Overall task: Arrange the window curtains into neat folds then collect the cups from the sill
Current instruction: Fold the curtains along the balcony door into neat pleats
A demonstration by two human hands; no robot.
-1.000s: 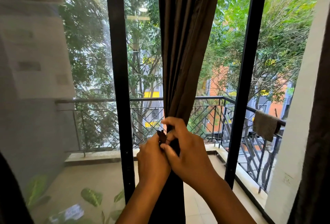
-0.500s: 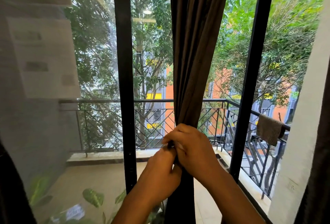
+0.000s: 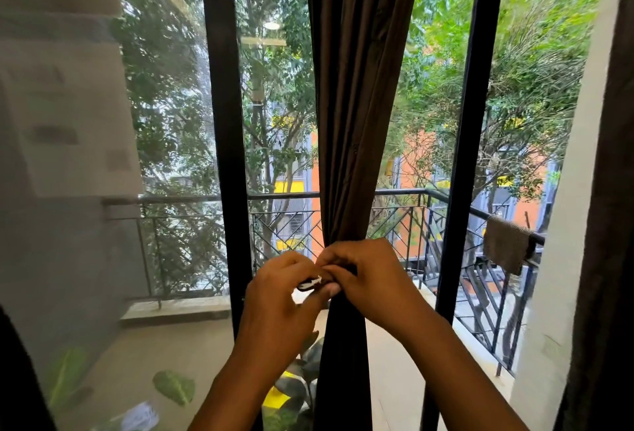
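A dark brown curtain (image 3: 356,94) hangs in gathered folds down the middle of the window and is pinched narrow at waist height. My right hand (image 3: 368,276) wraps around that pinched part. My left hand (image 3: 281,296) is just to its left, with thumb and fingers on a small black and white tie end (image 3: 309,283) that sticks out of the bunch. No cups or sill show in this view.
Black window frame bars stand left (image 3: 223,156) and right (image 3: 466,156) of the curtain. A second dark curtain (image 3: 607,224) hangs at the far right edge. Outside are a balcony railing (image 3: 394,194) with a cloth (image 3: 507,245) on it, and green plant leaves (image 3: 173,386) low down.
The view has shifted slightly left. My hands stayed on the gathered curtain, and my left hand has drawn a little leftward, exposing the black and white tie end.
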